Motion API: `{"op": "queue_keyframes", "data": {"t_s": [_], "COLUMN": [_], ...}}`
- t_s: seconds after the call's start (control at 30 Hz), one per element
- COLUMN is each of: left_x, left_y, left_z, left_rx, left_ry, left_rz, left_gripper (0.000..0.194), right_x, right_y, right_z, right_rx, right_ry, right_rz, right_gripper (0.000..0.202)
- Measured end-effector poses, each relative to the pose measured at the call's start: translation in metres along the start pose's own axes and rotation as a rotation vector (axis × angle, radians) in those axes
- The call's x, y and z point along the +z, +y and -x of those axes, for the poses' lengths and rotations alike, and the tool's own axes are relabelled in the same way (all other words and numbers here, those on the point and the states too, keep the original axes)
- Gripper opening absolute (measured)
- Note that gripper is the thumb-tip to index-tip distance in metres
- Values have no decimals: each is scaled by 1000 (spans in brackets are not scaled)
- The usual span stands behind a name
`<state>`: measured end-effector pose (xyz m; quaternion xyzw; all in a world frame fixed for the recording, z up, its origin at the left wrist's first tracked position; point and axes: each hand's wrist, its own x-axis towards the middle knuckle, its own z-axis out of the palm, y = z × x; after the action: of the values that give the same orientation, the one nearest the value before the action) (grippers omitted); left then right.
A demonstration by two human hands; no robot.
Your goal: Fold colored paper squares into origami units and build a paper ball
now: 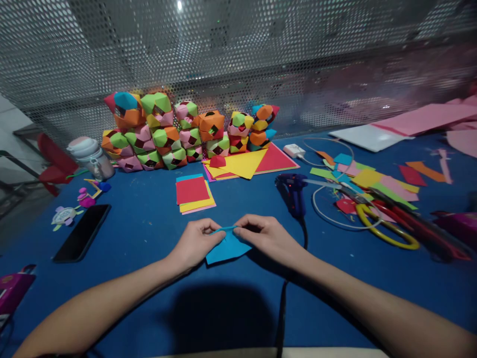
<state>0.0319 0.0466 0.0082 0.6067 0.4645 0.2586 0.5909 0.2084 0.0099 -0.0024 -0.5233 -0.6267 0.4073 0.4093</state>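
Observation:
A small sheet of blue paper [228, 249] is pinched along its far edge by both hands, low over the blue table. My left hand [197, 242] is closed on the left part of that edge, thumb on top. On the right part, my right hand [266, 233] grips it the same way. The far edge looks folded or curled between the fingertips, and the near part spreads toward me. Beyond the hands lies a stack of square coloured papers [192, 191], red on top. A blue glue gun [295, 193] stands to the right, its cord running toward me.
Folded paper shapes [164, 139] are piled against the perforated metal screen. Larger coloured sheets [278, 158] lie beside them. A phone [84, 232] and a jar [91, 156] are on the left. Paper scraps, a white cable and yellow-handled scissors [387, 233] crowd the right.

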Motion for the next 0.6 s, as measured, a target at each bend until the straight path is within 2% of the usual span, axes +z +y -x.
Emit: {"op": "queue_keyframes", "data": {"t_s": [0.27,0.4,0.6], "left_x": [0,-1,0], "left_y": [0,-3,-3], "left_z": [-1,-3,-2], "left_rx": [1,-21,-20], "left_ry": [19,36,23], "left_rz": [-33,8,-14], "left_gripper": [15,15,15], "right_x": [-2,-6,-3], "right_y": [1,5,1], "right_z": [-2,-6,-3], "right_rx": [75,105,55], "right_ry": [-32,13,11], "right_rz": [-48,-107,-22], "right_gripper": [19,24,20]}}
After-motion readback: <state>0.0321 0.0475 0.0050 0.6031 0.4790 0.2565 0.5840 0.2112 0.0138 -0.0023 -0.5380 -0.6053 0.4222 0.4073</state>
